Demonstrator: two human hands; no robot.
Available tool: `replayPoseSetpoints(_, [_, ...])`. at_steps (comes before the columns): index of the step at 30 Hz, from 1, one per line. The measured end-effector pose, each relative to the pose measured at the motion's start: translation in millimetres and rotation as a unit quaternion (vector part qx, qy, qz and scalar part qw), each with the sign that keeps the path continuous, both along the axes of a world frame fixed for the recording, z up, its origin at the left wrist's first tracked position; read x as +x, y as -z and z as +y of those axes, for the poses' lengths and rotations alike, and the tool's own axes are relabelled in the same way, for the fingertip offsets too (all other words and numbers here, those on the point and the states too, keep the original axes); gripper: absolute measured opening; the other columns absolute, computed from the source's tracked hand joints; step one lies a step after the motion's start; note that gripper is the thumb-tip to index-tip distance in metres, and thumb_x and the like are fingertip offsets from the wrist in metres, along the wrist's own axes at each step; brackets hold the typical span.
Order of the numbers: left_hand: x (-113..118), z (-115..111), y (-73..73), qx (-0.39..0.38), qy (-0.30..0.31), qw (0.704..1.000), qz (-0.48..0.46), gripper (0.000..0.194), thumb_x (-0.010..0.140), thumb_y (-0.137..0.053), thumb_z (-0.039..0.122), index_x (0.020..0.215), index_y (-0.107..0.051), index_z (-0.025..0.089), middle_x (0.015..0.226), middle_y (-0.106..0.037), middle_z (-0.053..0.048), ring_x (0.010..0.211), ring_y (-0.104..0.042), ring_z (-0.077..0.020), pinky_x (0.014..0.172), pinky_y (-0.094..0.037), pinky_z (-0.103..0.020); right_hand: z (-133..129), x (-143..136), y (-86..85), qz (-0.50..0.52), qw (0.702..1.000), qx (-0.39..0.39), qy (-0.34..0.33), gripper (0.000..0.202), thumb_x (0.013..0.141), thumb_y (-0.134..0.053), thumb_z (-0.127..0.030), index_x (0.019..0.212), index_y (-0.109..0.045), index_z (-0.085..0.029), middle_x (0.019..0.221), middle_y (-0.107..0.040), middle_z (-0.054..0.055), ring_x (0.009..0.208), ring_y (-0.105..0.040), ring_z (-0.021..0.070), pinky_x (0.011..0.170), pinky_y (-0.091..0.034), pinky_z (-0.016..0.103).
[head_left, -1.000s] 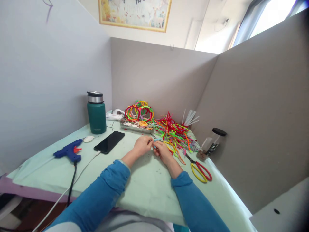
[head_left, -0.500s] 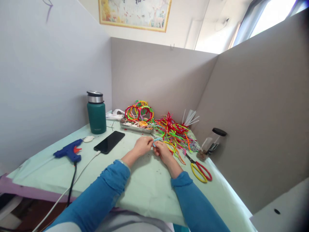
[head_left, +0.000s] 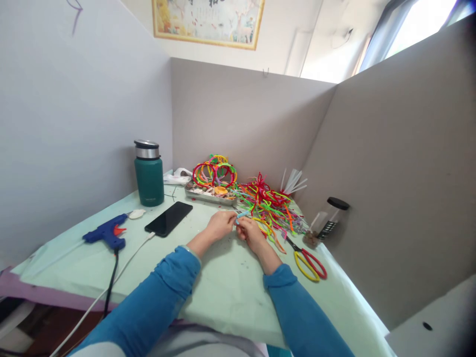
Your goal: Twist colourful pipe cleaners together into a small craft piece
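Note:
Between my two hands is a light-blue pipe cleaner (head_left: 243,214), which looks bunched or coiled; its details are too small to make out. My left hand (head_left: 222,224) pinches its left end with the fingertips. From the right, my right hand (head_left: 250,232) is closed on it too, the fingers curled and nearly touching the left hand. Just beyond lies a tangled heap of coloured pipe cleaners (head_left: 273,206), some yellow and orange strands reaching close to my right hand. To the right of that hand rest scissors (head_left: 310,264) with one red and one yellow handle.
A metal tray (head_left: 210,198) with coloured pipe-cleaner rings (head_left: 214,173) stands at the back. On the left are a green flask (head_left: 149,181), a phone (head_left: 169,218) on a white cable and a blue glue gun (head_left: 107,232). A black-lidded jar (head_left: 329,218) leans at the right partition.
My fingers have shifted very slightly around the light-blue pipe cleaner, and less of its lower part shows. Everything else is in the same place.

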State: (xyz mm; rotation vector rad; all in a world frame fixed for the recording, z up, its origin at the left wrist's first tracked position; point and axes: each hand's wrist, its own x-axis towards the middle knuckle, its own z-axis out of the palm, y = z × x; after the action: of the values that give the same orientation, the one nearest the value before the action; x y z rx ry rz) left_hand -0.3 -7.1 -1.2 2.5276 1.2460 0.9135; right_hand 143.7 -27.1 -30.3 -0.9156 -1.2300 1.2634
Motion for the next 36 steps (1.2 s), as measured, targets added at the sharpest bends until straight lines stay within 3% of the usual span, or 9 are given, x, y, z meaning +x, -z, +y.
replayPoseSetpoints(36, [0.8, -7.2, -9.5, -0.025, -0.010, 0.999, 0.045, 0.034, 0.086, -0.035, 0.028, 0.098, -0.067, 0.024, 0.096, -0.069, -0.003, 0.086, -0.061, -0.0161, 0.073, -0.041, -0.022, 0.1, 0.1, -0.7, 0.023, 1.000, 0.006, -0.009, 0.015, 0.071, -0.056, -0.029, 0.063, -0.052, -0.017, 0.047, -0.047, -0.004, 0.035, -0.035, 0.0062, 0.036, -0.023, 0.021])
